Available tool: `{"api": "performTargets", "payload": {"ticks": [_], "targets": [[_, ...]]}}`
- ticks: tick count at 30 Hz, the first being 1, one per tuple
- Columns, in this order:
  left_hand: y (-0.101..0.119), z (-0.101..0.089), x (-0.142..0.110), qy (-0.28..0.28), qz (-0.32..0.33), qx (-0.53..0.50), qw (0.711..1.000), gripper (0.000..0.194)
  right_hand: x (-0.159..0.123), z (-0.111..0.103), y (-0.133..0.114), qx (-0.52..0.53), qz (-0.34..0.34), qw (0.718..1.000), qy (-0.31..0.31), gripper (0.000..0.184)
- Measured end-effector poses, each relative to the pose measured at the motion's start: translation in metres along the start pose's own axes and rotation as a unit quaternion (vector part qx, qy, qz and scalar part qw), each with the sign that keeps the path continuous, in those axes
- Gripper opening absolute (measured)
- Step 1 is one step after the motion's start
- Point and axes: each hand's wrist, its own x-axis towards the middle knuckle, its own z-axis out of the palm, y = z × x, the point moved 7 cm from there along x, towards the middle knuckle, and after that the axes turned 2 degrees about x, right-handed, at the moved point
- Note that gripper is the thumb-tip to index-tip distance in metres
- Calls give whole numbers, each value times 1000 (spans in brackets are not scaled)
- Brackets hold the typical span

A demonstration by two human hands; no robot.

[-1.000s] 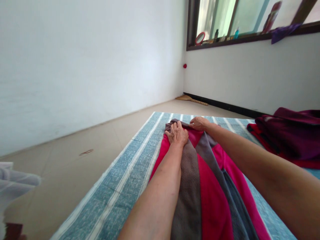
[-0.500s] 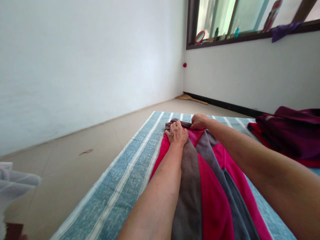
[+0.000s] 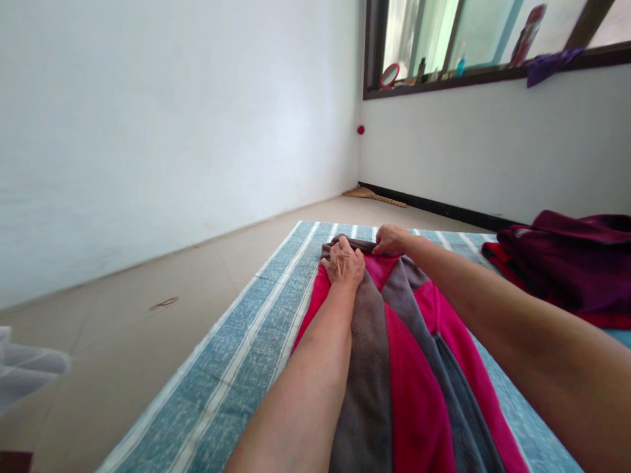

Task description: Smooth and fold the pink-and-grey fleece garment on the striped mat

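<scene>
Head view: the left hand presses on the gathered far edge of the pink-and-gray fleece garment, while the right hand pinches that edge; the garment lies on the striped cloth.

My left hand presses down, fingers spread; my right hand pinches, both arms stretched forward.
</scene>
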Motion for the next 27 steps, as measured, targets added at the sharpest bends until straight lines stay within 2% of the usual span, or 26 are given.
{"api": "performTargets", "payload": {"ticks": [4,8,11,14,16,21,27], "targets": [[-1,-4,4,-10,-22,12,1000,27,-4,-4,-1,7,8,1000,18,35],[3,-16,13,-7,-30,45,998,29,-9,-7,-2,9,7,1000,26,34],[18,-26,24,-16,44,80,996,30,-13,-9,-2,8,-5,1000,29,34],[36,-23,38,-79,149,119,978,34,-15,-11,-1,3,-12,999,36,35],[42,-17,47,-127,185,142,964,37,-15,-11,0,-1,-14,999,42,36],[49,-6,62,-192,211,194,939,35,-15,-13,1,-7,-23,998,55,40],[52,-5,67,-182,216,215,935,37,-14,-13,8,4,-33,999,28,40]]}}
